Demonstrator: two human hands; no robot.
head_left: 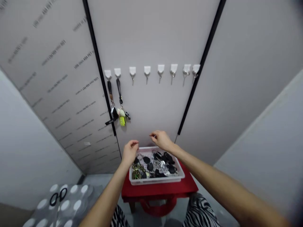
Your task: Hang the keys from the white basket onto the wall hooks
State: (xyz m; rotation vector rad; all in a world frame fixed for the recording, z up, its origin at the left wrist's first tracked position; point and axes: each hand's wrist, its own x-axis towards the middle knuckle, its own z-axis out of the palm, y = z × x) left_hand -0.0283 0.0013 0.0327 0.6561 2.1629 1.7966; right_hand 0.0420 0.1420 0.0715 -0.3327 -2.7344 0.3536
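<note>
My left hand (129,153) hangs above the left end of a white plastic mesh tray (156,181), its fingers curled with nothing visible in them. My right hand (161,140) is above the tray's far edge, its fingertips pinched together around no visible object. The tray holds several black-fobbed car keys (156,164) in a loose pile. Ahead, a row of white adhesive wall hooks (161,69) runs across the panel. The two leftmost carry hanging key bunches (120,113), one with a yellow-green fob.
The tray stands on a red stool (161,189). Grey wall panels with black joint strips (99,66) rise behind it. Zebra-print trousers (199,211) show at the bottom. A grey polka-dot cloth with black loop handles (61,201) lies at lower left.
</note>
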